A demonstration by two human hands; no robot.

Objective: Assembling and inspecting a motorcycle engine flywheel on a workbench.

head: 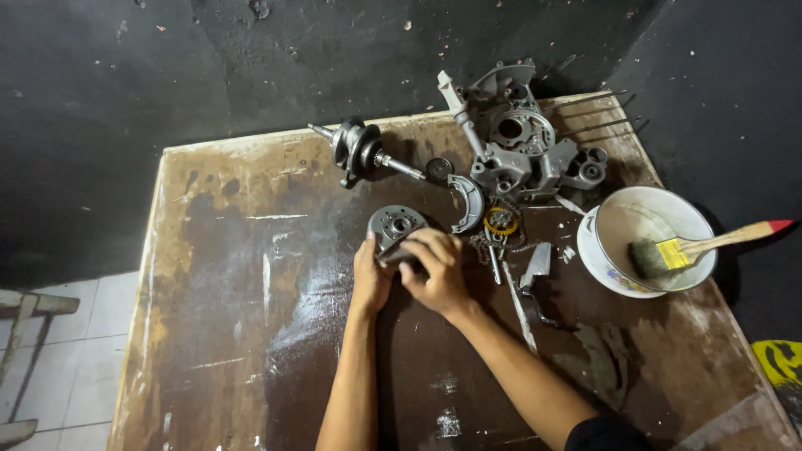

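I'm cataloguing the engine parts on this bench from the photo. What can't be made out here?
- Head view: the near side of the round metal part is covered by the left hand and right hand; the grip on it cannot be told.
- The small pieces around the chain and yellow gear are too small to identify.
- The brush hides part of the inside of the white bowl.
- The yellow-and-black object is cut off by the right edge.

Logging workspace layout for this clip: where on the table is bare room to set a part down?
Bare: the brown wooden table's whole left half, from the crankshaft down to the near edge, left of the left hand. Crowded: the far right, around the grey engine casing, white bowl and small parts by the right hand.
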